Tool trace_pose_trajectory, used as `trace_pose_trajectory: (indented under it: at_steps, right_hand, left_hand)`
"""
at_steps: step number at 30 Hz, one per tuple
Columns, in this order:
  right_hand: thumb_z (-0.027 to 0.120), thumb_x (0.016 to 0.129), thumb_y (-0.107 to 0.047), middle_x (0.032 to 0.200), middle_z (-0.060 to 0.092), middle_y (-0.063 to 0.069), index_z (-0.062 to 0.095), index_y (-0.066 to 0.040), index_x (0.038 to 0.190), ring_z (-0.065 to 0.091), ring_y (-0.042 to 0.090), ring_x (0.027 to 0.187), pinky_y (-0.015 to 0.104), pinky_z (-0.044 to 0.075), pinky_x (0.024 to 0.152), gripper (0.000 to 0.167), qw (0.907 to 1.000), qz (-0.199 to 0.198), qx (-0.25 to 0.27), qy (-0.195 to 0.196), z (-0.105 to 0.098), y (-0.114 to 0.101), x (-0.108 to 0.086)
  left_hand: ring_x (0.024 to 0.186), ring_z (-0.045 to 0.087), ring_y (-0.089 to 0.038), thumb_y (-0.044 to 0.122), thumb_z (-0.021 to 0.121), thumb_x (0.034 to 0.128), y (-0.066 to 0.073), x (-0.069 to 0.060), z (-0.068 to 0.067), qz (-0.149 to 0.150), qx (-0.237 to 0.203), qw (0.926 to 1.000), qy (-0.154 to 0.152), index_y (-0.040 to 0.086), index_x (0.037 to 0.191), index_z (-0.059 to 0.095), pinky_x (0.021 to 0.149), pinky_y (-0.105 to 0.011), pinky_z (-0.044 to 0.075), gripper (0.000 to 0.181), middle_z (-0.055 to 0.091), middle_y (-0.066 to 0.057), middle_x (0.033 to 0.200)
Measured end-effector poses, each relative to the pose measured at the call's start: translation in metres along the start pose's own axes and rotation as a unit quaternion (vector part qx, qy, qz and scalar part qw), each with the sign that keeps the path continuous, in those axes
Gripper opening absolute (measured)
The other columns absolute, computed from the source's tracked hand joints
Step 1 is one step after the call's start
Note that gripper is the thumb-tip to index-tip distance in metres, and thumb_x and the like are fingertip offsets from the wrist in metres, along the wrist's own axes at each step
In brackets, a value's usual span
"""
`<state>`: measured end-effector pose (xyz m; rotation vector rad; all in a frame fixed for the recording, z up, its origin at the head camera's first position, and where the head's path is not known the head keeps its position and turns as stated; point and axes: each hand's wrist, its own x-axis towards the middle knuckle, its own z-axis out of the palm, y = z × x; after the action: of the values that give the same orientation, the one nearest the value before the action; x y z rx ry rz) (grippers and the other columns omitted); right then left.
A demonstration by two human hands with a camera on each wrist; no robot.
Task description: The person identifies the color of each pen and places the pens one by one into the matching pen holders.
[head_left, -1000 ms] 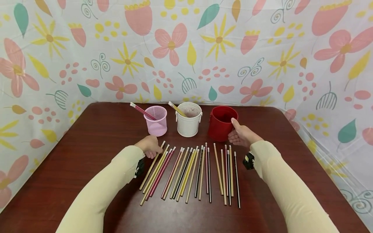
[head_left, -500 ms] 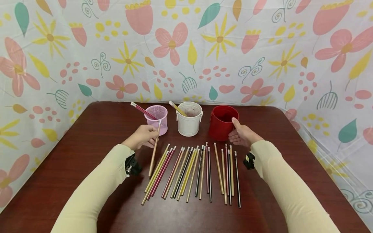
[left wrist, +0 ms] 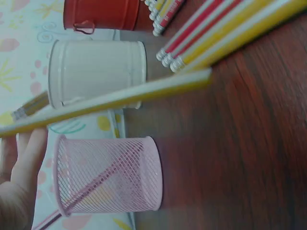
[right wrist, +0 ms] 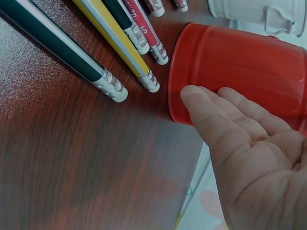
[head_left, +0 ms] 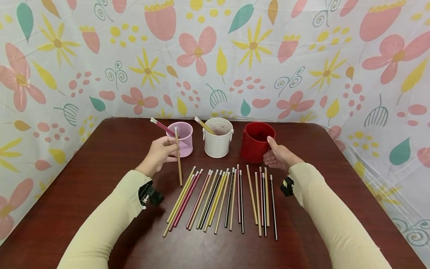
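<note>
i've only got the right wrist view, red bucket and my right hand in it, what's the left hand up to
Observer: The left hand holds a pencil, eraser end up and lower end outside the pink mesh cup.

Operator: ok and the white bucket, i just get a bit of its outside, anything in there

Observer: Yes, the head view shows at least one yellow pencil leaning in it, eraser end sticking out above the rim.

Pencils on table, cups behind
</note>
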<state>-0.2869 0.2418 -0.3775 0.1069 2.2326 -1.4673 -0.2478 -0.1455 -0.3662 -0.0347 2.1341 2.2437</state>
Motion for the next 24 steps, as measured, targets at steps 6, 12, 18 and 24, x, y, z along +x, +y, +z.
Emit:
trace_pose_trajectory:
  at_steps: [6, 12, 18, 24]
  right_hand:
    - [0.012, 0.096, -0.062, 0.133, 0.042, 0.038, 0.038, 0.022, 0.127, 0.052, 0.041, 0.114, 0.044, 0.041, 0.102, 0.094, 1.0, 0.0, 0.002, 0.002, 0.0, 0.001, 0.0]
    - [0.013, 0.096, -0.063, 0.132, 0.043, 0.038, 0.04, 0.022, 0.126, 0.053, 0.04, 0.112, 0.043, 0.043, 0.1, 0.093, 1.0, -0.001, -0.002, 0.004, 0.0, 0.001, 0.001]
    - [0.012, 0.096, -0.063, 0.132, 0.043, 0.038, 0.039, 0.022, 0.127, 0.052, 0.041, 0.115, 0.044, 0.042, 0.101, 0.094, 1.0, 0.0, -0.005, 0.001, 0.001, 0.0, 0.001]
    - [0.012, 0.095, -0.063, 0.134, 0.042, 0.038, 0.038, 0.022, 0.128, 0.05, 0.043, 0.117, 0.045, 0.041, 0.102, 0.095, 1.0, -0.001, -0.004, -0.001, 0.0, -0.001, 0.0]
  left_hand:
    - [0.063, 0.061, -0.008, -0.007, 0.058, 0.0853, 0.008, -0.002, 0.006, 0.051, -0.008, 0.9972, 0.054, 0.008, 0.089, 0.064, 0.058, -0.026, 0.056, 0.016, 0.061, 0.001, 0.078]
    - [0.062, 0.062, -0.007, -0.01, 0.059, 0.0836, 0.012, -0.004, 0.008, 0.085, -0.03, 0.9922, 0.086, 0.007, 0.088, 0.063, 0.058, -0.025, 0.056, 0.018, 0.061, 0.002, 0.074]
    - [0.062, 0.063, -0.008, -0.012, 0.059, 0.0836, 0.016, -0.005, 0.007, 0.136, -0.07, 0.9798, 0.129, 0.003, 0.091, 0.062, 0.059, -0.025, 0.056, 0.017, 0.062, 0.0, 0.074]
    - [0.062, 0.064, -0.008, -0.011, 0.057, 0.0869, 0.019, -0.002, 0.004, 0.143, -0.115, 0.9733, 0.138, 0.006, 0.088, 0.06, 0.058, -0.027, 0.057, 0.017, 0.061, -0.001, 0.074]
